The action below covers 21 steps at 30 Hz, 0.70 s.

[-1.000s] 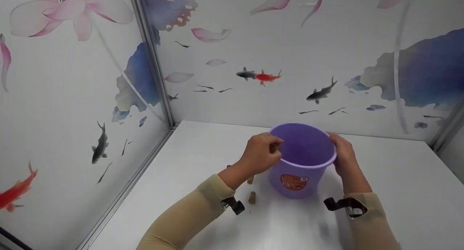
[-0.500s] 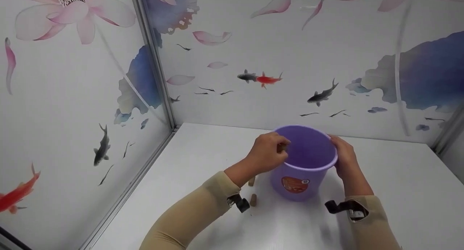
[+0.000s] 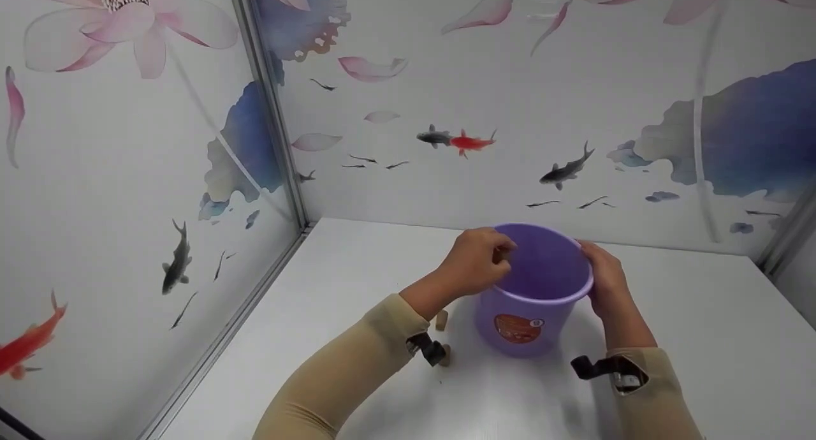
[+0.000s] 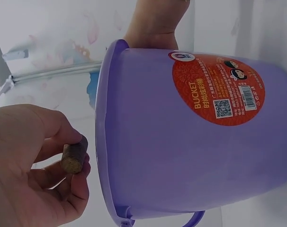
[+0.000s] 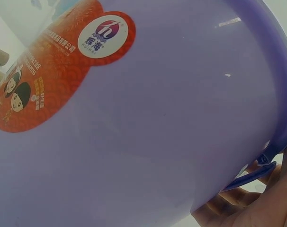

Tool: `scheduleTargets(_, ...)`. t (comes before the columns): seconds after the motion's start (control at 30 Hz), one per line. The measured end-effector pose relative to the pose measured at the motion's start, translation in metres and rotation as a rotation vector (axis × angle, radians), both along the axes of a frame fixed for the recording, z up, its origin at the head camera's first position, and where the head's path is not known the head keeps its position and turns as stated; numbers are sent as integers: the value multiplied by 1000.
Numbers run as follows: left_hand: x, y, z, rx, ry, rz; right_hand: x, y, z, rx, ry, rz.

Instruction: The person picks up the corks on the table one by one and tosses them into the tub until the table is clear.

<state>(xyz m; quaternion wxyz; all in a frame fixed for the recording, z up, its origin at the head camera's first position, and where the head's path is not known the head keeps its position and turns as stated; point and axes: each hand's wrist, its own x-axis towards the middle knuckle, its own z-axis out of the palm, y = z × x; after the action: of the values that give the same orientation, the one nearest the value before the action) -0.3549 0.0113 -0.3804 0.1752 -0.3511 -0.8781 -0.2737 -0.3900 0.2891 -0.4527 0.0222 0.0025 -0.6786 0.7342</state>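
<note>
A purple bucket (image 3: 517,325) stands upright, its orange-red label (image 4: 219,90) facing the person. My left hand (image 3: 475,261) is at the left side of its rim; in the left wrist view that hand (image 4: 34,165) pinches a short brown cork-like cylinder (image 4: 74,157) between thumb and fingers, just outside the rim. The right hand (image 3: 605,277) holds the bucket's right side at the rim. In the right wrist view its fingers (image 5: 228,203) lie against the wall by the handle (image 5: 250,178).
Two similar cylinders lie on the white table (image 3: 357,268) left of the bucket: one (image 3: 442,320) in view, the other (image 3: 445,356) partly behind the left wrist camera. Patterned panels (image 3: 382,191) stand behind and at the left, joined by a metal post.
The left hand has shifted slightly right over the bucket's rim, and its wrist camera now partly covers the nearer cylinder. The right hand keeps its hold on the bucket.
</note>
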Motion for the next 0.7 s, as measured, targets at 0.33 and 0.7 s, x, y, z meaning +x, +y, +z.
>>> scheduleTargets(0.33,-19,6,3,49,-67,46,2,0,2,-7,14,-19)
scheduleTargets(0.7,-28,23,4,81,-157,51,3,-3,2,2,21,-6)
